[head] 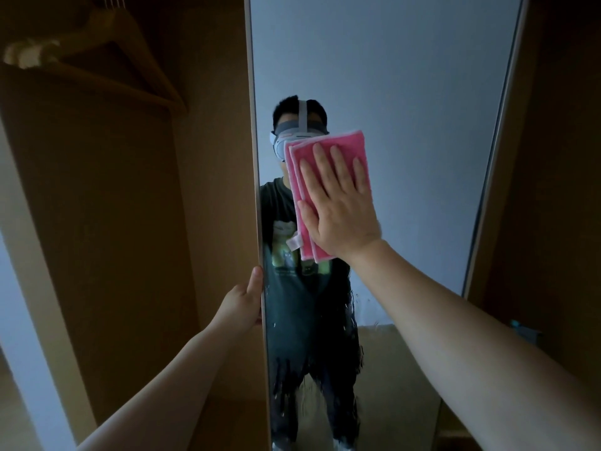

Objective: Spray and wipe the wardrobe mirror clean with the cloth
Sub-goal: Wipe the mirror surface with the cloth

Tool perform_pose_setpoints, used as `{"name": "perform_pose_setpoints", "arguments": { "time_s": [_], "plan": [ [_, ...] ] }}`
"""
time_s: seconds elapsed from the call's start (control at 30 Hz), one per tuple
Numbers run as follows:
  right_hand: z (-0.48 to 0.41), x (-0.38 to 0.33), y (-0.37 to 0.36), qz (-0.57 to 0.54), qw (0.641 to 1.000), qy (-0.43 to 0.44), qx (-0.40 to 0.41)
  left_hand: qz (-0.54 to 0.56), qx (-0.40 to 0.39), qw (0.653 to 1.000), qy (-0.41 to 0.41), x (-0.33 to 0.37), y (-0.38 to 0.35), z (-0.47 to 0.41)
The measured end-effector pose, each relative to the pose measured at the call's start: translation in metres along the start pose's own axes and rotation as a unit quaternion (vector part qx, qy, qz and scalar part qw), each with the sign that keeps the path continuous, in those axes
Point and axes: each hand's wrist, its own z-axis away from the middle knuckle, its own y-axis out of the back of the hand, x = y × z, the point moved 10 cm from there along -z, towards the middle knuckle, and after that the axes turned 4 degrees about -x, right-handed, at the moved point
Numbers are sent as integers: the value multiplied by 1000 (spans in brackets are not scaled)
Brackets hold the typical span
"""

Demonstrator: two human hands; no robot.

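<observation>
Nearest, steadying the mirror [406, 92] by its left edge with the left hand [247, 304]: thumb laid up the front, other fingers wrapped behind, hidden. Low on the pane, wet runs [354, 320] streaking down. Farther in, at mid-height, pressing the folded pink cloth [344, 141] flat to the glass with the right hand [341, 209], fingers straight, slightly spread. Soft, light, limp stuff, probably; best kept under a flat palm to stop it sliding on wet glass. Glass likely stiff, slick, breakable, so easy on the pressure. Nothing to spray with in view. Mirror top and bottom cut off. Far left, dim wardrobe interior, blurred wooden hanger [130, 43].
</observation>
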Motion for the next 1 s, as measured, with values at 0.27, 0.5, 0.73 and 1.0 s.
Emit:
{"name": "perform_pose_setpoints", "arguments": {
  "time_s": [0.27, 0.5, 0.73, 1.0],
  "plan": [
    [46, -5, -14, -14, 1000, -13, -5, -26, 19, 999, -18, 3, 2, 2],
    [116, -17, -39, -31, 999, -13, -26, -45, 34, 998, -13, 2, 3, 3],
    [153, -22, -51, -28, 998, -1, -57, -56, 62, 996, -12, 6, 3, 11],
    [147, -14, -39, -45, 998, 19, -43, -46, 66, 997, -2, 5, 3, 13]
  ]
}}
